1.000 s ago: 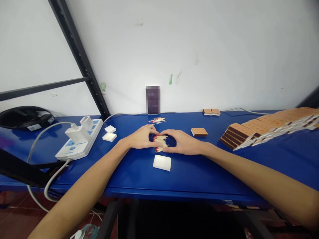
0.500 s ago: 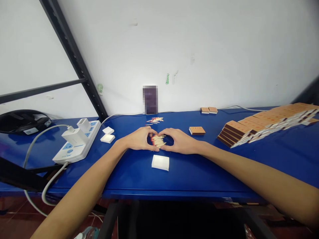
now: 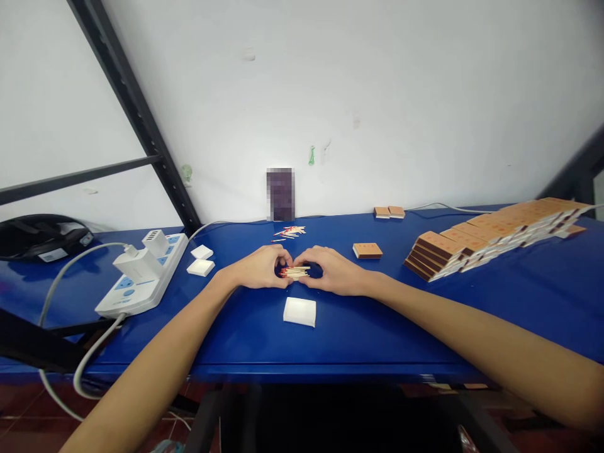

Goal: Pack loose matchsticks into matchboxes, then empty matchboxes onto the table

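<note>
A small heap of red-tipped matchsticks [image 3: 294, 272] lies on the blue table [image 3: 377, 327], cupped from both sides. My left hand [image 3: 260, 267] curls round its left side and my right hand [image 3: 330, 272] round its right, fingertips nearly meeting over the sticks. Both hands press the matches together. A white open box tray [image 3: 299, 311] lies just in front of my hands. More loose matchsticks [image 3: 289, 232] are scattered behind them.
A long row of brown matchboxes [image 3: 491, 239] leans along the right. A single matchbox [image 3: 367, 250] and two more [image 3: 389, 212] lie behind my right hand. At left are a white power strip [image 3: 141, 274], two white trays [image 3: 201, 260] and a black metal frame [image 3: 136, 119].
My hands have drawn closer together, squeezing the loose matches into a tighter bundle. The camera has shifted slightly.
</note>
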Demonstrator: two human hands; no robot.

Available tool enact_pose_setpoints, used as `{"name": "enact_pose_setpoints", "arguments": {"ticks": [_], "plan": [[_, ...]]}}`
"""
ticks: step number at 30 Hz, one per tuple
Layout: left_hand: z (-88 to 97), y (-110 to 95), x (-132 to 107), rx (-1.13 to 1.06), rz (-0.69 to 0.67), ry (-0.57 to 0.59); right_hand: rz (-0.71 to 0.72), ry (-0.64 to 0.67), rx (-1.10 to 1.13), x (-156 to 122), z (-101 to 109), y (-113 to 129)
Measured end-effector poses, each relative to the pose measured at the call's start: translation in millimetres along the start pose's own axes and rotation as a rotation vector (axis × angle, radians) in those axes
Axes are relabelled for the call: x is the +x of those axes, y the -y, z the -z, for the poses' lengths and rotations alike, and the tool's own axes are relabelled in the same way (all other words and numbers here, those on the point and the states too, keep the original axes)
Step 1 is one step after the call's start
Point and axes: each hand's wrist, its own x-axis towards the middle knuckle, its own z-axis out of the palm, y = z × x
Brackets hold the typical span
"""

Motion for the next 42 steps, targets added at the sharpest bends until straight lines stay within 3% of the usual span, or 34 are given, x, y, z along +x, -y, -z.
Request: {"name": "enact_pose_setpoints", "arguments": {"ticks": [17, 25, 34, 42], "plan": [[4.7, -7, 0, -0.052, 0.032, 0.070, 0.004, -0.041, 0.038, 2, -2, 6], [9.8, -5, -1, 0.029, 0.081, 0.131, 0.003, -0.041, 0.050, 3, -2, 8], [13.4, -18, 1, 0.023, 0.141, 0.153, -0.048, -0.058, -0.017, 4, -6, 11], [12.6, -19, 4, 0.040, 0.117, 0.151, 0.000, -0.089, -0.002, 5, -8, 11]]}}
